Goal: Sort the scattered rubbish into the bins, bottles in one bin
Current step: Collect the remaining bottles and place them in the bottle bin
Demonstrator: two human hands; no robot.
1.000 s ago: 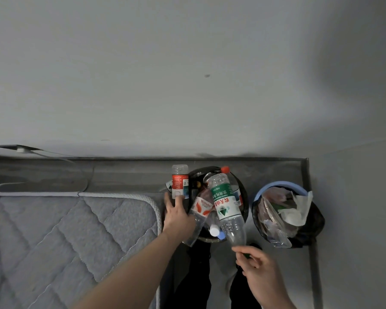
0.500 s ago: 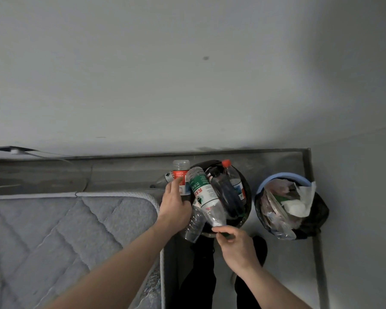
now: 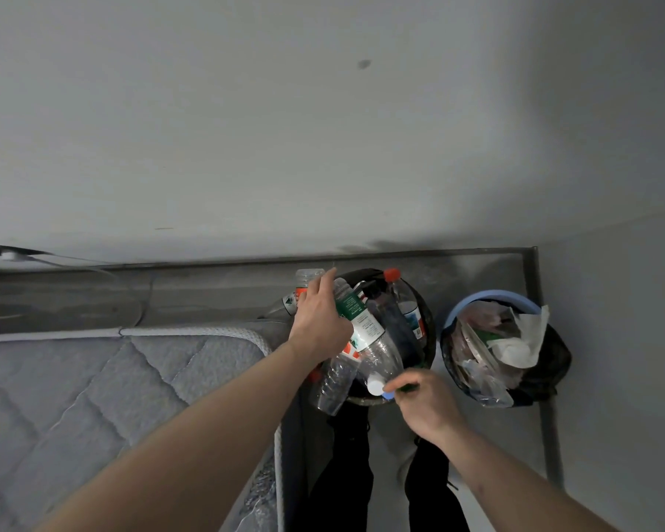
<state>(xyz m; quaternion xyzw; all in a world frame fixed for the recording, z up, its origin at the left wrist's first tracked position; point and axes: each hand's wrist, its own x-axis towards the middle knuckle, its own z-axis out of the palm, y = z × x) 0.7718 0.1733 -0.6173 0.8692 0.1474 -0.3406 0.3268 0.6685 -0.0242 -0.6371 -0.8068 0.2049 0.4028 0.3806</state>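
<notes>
A black bin [image 3: 430, 332] by the wall is heaped with plastic bottles. A clear green-label bottle [image 3: 361, 324] lies slanted across the heap, base toward the wall. My right hand [image 3: 427, 405] pinches its green-capped neck at the bin's near rim. My left hand [image 3: 319, 320] wraps a red-label bottle [image 3: 304, 280] standing at the bin's left edge, and its fingers also touch the green-label bottle's base. A dark bottle [image 3: 392, 328] and a red-capped bottle [image 3: 402, 301] lie in the bin. A crumpled clear bottle [image 3: 333, 383] hangs over the near left rim.
A blue-rimmed bin [image 3: 488, 295] on the right holds paper and plastic wrappers. A quilted grey mattress [image 3: 93, 397] fills the left side, its corner close to the black bin. A metal frame [image 3: 534, 270] runs along the wall. My dark trouser legs [image 3: 346, 474] are below.
The green-label bottle has tipped leftward and down onto the bottle heap. My right hand followed its neck to the bin's near rim. My left hand slid higher along the red-label bottle.
</notes>
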